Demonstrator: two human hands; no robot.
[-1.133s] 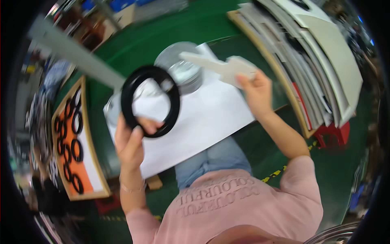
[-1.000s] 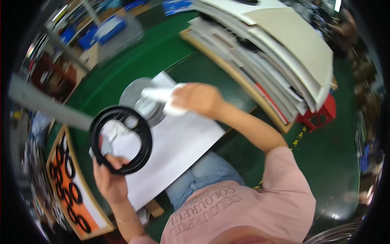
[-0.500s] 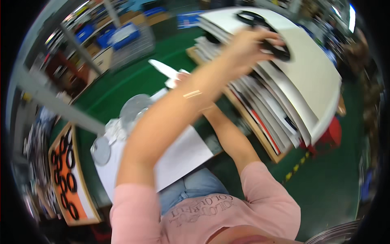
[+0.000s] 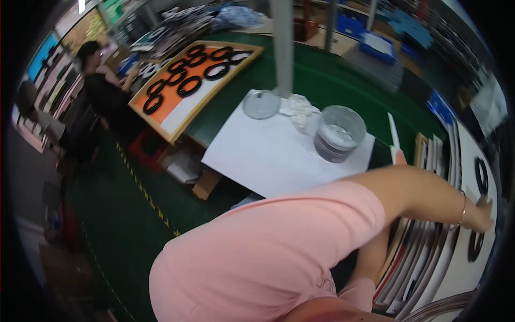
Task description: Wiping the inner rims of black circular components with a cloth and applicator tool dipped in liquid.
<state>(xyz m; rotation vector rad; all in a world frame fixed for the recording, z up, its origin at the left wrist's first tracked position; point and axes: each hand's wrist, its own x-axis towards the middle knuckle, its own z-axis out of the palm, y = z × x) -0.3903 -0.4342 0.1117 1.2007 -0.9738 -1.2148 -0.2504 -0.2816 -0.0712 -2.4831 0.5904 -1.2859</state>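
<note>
My left arm reaches across to the right, and my left hand [image 4: 479,216] is over a white board on top of the stack. It is at the upper edge of a black ring [image 4: 476,247]; its fingers are too blurred to show whether they grip it. Another black ring [image 4: 481,176] lies farther along the board [image 4: 465,228]. Behind my left arm, my right hand [image 4: 400,158] shows only a bit of finger, closed round a white flat-bladed tool [image 4: 394,131] that points up and away. The rest of that hand is hidden.
A clear tub of grey paste [image 4: 340,134], its round lid [image 4: 261,104] and crumpled tissue [image 4: 298,111] rest on a white sheet [image 4: 247,155]. Beyond stands a wood-framed tray [image 4: 179,129] of black rings. A grey post [image 4: 282,48] rises behind. A person [image 4: 104,94] sits at far left.
The view has swung left, bringing the ring tray and a seated person into sight. The black ring that was in my left hand is now at the board, beside that hand.
</note>
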